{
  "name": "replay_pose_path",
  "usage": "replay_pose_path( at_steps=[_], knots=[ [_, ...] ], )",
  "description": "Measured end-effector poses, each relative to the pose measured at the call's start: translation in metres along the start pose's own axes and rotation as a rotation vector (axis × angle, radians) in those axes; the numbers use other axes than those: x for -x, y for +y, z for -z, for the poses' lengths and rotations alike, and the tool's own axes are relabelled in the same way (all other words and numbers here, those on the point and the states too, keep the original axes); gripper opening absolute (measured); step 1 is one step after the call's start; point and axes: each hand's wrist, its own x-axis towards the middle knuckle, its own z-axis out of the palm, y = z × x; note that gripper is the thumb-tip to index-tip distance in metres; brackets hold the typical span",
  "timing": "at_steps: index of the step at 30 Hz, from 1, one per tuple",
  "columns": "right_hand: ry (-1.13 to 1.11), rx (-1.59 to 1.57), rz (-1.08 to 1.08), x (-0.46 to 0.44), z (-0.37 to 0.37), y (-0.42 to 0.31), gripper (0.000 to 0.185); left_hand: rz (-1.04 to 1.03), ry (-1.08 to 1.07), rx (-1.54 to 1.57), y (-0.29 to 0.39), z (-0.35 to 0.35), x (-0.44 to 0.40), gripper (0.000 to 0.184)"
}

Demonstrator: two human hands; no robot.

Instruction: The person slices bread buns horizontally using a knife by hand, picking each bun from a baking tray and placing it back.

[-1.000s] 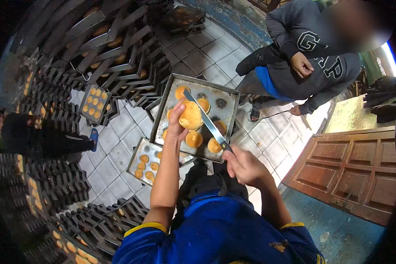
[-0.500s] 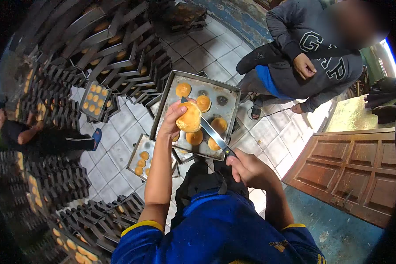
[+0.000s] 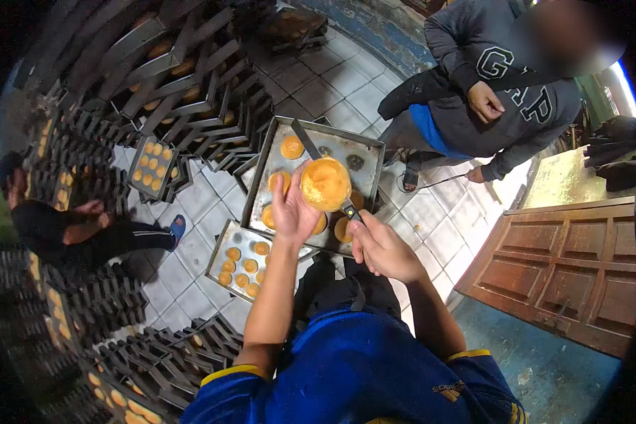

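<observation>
A round golden bun (image 3: 326, 184) lies over the blade of a long spatula-like knife (image 3: 306, 139), above a metal tray (image 3: 371, 145). My right hand (image 3: 389, 247) is closed around the knife's dark handle. Beside the bun's left edge is my left hand (image 3: 297, 209), palm up, with its fingers apart; whether it touches the bun is hard to tell. Several buns, one of them at the tray's upper left (image 3: 292, 147), sit on the tray, and dark round marks show on its surface.
A lower tray of small buns (image 3: 250, 266) is below left. Racks stacked with trays (image 3: 184, 92) fill the left side. One person (image 3: 502, 92) stands at the upper right, another person (image 3: 71, 230) at the far left. A wooden door (image 3: 558, 268) is at right.
The bun has moved from my left hand's grip onto the blade, and its glossy face now shows. My left fingers have opened. The person at far left has shifted, foot further right.
</observation>
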Motion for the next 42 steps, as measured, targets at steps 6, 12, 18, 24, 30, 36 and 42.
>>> replay_pose_path(
  at_steps=[6,12,18,24,30,36,42],
  knots=[
    [0.01,0.113,0.026,-0.002,-0.018,0.007,0.036,-0.366,0.407,-0.214,-0.021,0.01,-0.021,0.059],
    [-0.049,0.145,-0.014,0.024,-0.014,-0.003,0.037,-0.295,0.381,-0.227,0.01,0.017,-0.018,0.062],
    [-0.021,0.149,-0.014,-0.003,-0.012,-0.015,0.035,-0.149,0.309,-0.289,-0.011,0.005,-0.016,0.076],
    [-0.117,0.123,0.012,0.019,-0.006,-0.003,0.035,-0.179,0.269,-0.329,0.031,0.011,-0.021,0.086],
    [-0.098,0.086,-0.061,-0.01,-0.01,-0.016,0.034,-0.035,0.196,-0.355,0.005,0.003,-0.026,0.094],
    [-0.2,0.092,-0.093,0.005,-0.007,-0.005,0.034,-0.164,0.295,-0.314,0.029,0.008,-0.029,0.09],
    [-0.172,0.085,-0.094,-0.033,-0.012,-0.012,0.035,-0.204,0.424,-0.185,-0.001,0.018,-0.041,0.077]
  ],
)
